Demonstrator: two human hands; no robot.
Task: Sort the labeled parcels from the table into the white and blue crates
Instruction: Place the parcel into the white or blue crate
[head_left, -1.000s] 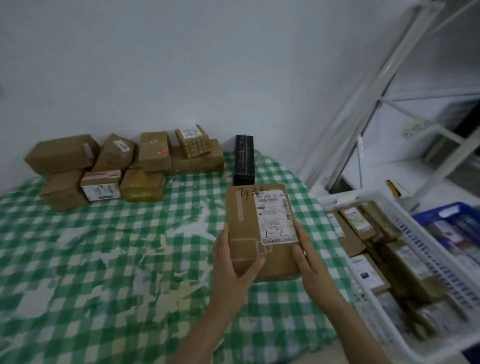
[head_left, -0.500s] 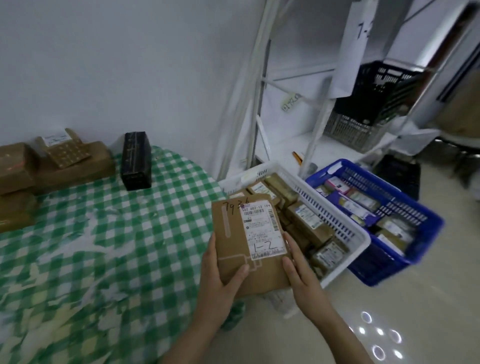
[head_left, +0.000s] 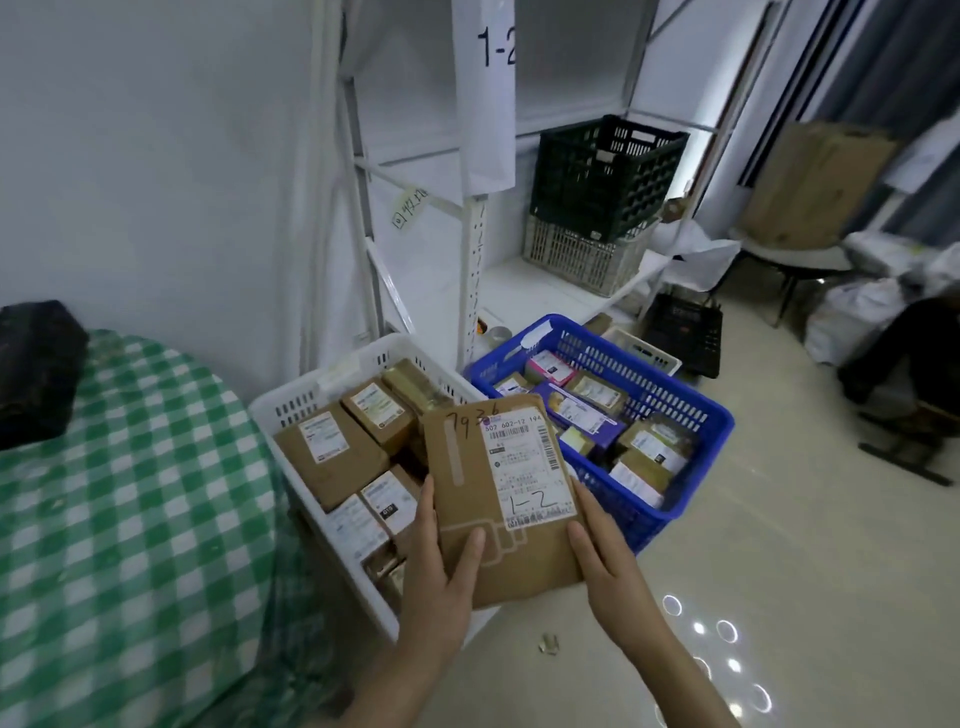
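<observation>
A flat brown cardboard parcel (head_left: 467, 525) with a white shipping label, marked "7936" and "1-2" by hand, hangs over the gap between the two crates. My left hand (head_left: 441, 582) grips its lower left edge, thumb across the front. My right hand (head_left: 602, 551) holds the lower right edge. The white crate (head_left: 291, 400) below holds several brown labeled parcels. Just right of it, the blue crate (head_left: 691, 415) holds several mixed parcels. Both crates stand on the floor beside the table.
The table with a green checked cloth (head_left: 114, 519) fills the lower left, a black box (head_left: 36, 369) at its back. A white metal rack (head_left: 472, 270) behind the crates carries a black crate (head_left: 602, 171) stacked on a grey one. A chair (head_left: 789, 249) and bags stand at the right.
My view has swung right, away from the table's pile of parcels, to the crates. The held parcel has moved from above the table to above the crates; both hands keep the same hold.
</observation>
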